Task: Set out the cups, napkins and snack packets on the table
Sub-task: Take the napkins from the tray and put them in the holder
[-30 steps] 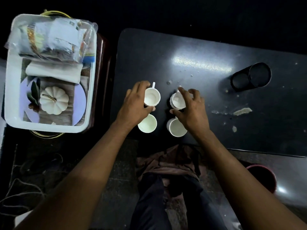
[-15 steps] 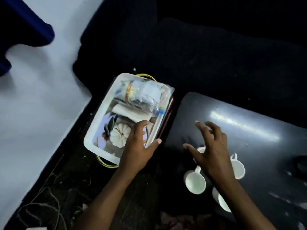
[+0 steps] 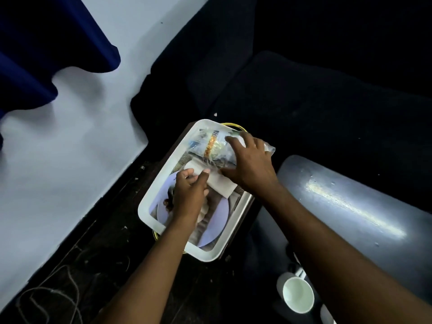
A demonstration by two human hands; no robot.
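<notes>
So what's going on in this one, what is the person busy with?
A person is reaching with both hands into a white tray that stands beside the dark table. The left hand pinches the end of a folded white napkin, while the right hand rests on a clear bag of snack packets at the tray's far end. Both items are in the tray. One white cup shows on the table's near edge.

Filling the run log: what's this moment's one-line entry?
left hand: on napkins | right hand: on snack bag | tray: beside table
</notes>
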